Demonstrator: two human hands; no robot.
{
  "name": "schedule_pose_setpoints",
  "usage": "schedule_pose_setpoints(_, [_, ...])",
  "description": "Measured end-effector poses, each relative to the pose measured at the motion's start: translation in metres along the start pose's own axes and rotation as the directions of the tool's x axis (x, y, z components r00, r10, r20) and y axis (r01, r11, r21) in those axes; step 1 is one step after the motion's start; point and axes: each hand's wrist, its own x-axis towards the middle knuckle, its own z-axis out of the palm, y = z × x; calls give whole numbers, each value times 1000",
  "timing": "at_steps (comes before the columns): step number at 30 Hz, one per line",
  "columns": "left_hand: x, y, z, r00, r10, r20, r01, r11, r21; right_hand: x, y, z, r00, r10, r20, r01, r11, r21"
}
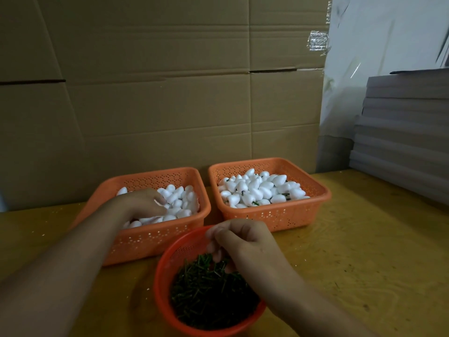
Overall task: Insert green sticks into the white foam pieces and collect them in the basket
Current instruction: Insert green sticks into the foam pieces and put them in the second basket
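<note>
Round bowl (162, 283) of green sticks (209, 297) at bench front edge: right hand (245, 244) fingers curled in, grasp unclear—pinch one stick only; left hand (141, 203) in left basket (155, 237), grip on foam pieces (179, 203) hidden.

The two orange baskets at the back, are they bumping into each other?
Apart. The head view shows a strip of table and cardboard wall between the left basket and the right basket, along their whole facing sides.

White foam pieces (181, 203) in left basket (155, 237), stick-fitted ones (261, 188) in right basket (272, 216), green sticks (209, 297) in round bowl (162, 283).
</note>
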Motion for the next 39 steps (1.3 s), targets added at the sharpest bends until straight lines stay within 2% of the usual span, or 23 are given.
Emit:
schedule_pose_setpoints(1, [-1,-5,3,999,2,40,-5,996,89,0,0,0,1000,-2,-1,2,1000,2])
schedule_pose_setpoints(3, [-4,-7,7,996,48,79,-59,987,152,0,-1,0,1000,-5,-7,5,1000,8])
schedule_pose_setpoints(6, [-10,-4,8,990,109,87,-124,975,187,0,-1,-1,1000,-12,-11,12,1000,-1])
schedule_pose_setpoints(11, [-10,0,6,995,78,68,-92,971,221,0,0,-1,1000,-19,-7,19,1000,-16])
schedule_pose_setpoints(14, [-9,-1,6,994,88,63,-95,987,129,1,1,-2,1000,-26,-7,26,1000,-15])
schedule_pose_setpoints(18, [-14,1,6,990,135,-28,-132,988,79,3,3,-3,1000,-26,-5,26,1000,-8])
schedule_pose_setpoints(20, [-17,1,3,988,139,-67,-144,987,-75,4,5,-3,1000,-27,-6,27,1000,-10])
schedule_pose_setpoints(23, [-26,2,-4,960,146,-240,-222,917,-332,5,6,-3,999,-34,-8,34,999,-21])
schedule_pose_setpoints(25, [-39,4,-10,932,147,-331,-289,853,-434,6,6,-3,999,-36,-10,36,999,-24])
schedule_pose_setpoints(27, [-55,8,-12,911,193,-363,-366,786,-499,6,7,-3,999,-37,-12,37,999,-24])
schedule_pose_setpoints(34, [-114,32,3,769,428,-475,-638,465,-614,7,8,-4,999,-49,-20,48,998,-45])
schedule_pose_setpoints(36, [-122,39,8,739,468,-485,-668,416,-617,7,9,-4,998,-62,-27,60,997,-53])
schedule_pose_setpoints(39, [-129,45,12,717,489,-497,-692,414,-591,7,11,-4,996,-84,-35,82,994,-70])
